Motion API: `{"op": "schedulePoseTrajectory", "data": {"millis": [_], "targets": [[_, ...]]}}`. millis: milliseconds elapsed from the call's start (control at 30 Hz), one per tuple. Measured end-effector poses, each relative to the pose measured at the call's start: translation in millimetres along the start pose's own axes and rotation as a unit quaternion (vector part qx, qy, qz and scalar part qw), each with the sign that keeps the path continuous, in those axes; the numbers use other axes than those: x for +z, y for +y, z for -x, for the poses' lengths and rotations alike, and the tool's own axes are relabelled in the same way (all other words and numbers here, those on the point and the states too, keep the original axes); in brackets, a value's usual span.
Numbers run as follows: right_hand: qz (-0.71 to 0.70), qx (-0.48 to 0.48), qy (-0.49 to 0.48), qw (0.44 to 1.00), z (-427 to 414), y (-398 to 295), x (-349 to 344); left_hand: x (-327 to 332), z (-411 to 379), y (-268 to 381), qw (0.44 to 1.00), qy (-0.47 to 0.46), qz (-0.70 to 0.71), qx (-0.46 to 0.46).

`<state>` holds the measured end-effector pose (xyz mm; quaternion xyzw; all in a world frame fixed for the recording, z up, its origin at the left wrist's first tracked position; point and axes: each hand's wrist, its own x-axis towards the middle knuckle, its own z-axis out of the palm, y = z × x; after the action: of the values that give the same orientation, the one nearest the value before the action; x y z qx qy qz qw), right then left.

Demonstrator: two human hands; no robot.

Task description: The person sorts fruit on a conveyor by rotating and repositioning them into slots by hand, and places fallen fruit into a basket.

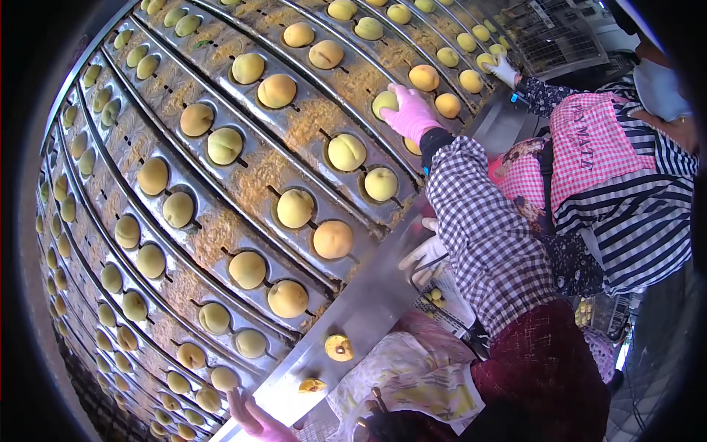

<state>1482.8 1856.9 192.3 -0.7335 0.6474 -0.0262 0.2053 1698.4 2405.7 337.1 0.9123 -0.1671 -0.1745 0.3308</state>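
Observation:
My right hand (410,115), in a pink glove below a checkered sleeve cover, has its thumb and fingers around a greenish-yellow peach (384,104) at a cup of the metal conveyor. Another peach (412,146) is partly hidden beneath this hand. My left hand (258,419), also pink-gloved, is at the bottom edge with fingers extended and nothing visible in them. Its fingertips are close to a pale peach (224,379). On the steel ledge (371,290) lie a cut peach with its pit showing (338,348) and a smaller cut piece (312,385).
Slatted conveyor plates (259,182) carry peaches in paired cups, with pulp smeared between them. At right stands a co-worker in a striped top and pink apron (596,132), one white-gloved hand (502,72) at the peaches. Another white glove (425,261) is near a basket (450,301).

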Motion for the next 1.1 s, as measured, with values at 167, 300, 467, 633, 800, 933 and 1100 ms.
{"op": "schedulePoseTrajectory", "data": {"millis": [167, 300, 467, 633, 800, 933, 1100], "targets": [[-0.037, 0.032, 0.138, 0.989, 28.6, -2.4, -11.4, -27.6, 36.9, -47.5, 0.998, -0.04, -0.008, -0.041], [0.003, 0.075, 0.007, 0.997, 103.9, -48.8, -7.6, -20.2, 49.6, -57.9, 0.967, -0.156, -0.151, 0.133], [0.091, -0.017, -0.026, 0.995, 158.9, -31.4, 19.5, -13.5, 56.8, -78.3, 0.963, -0.186, -0.172, 0.09], [0.117, 0.068, -0.033, 0.99, 163.3, -64.4, 3.4, -9.2, 58.3, -91.8, 0.958, -0.174, -0.173, 0.149], [0.13, -0.014, 0.041, 0.991, 183.4, -65.7, -1.4, -9.6, 64.2, -97.3, 0.968, -0.133, -0.159, 0.143], [0.125, -0.136, -0.103, 0.977, 232.6, -108.7, 16.6, -28.5, 57.1, -119.3, 0.992, 0.004, -0.109, 0.066], [0.07, -0.246, -0.053, 0.965, 230.6, -82.4, 39.6, -42.3, 42.7, -146.6, 0.987, 0.142, -0.025, -0.067]]}}
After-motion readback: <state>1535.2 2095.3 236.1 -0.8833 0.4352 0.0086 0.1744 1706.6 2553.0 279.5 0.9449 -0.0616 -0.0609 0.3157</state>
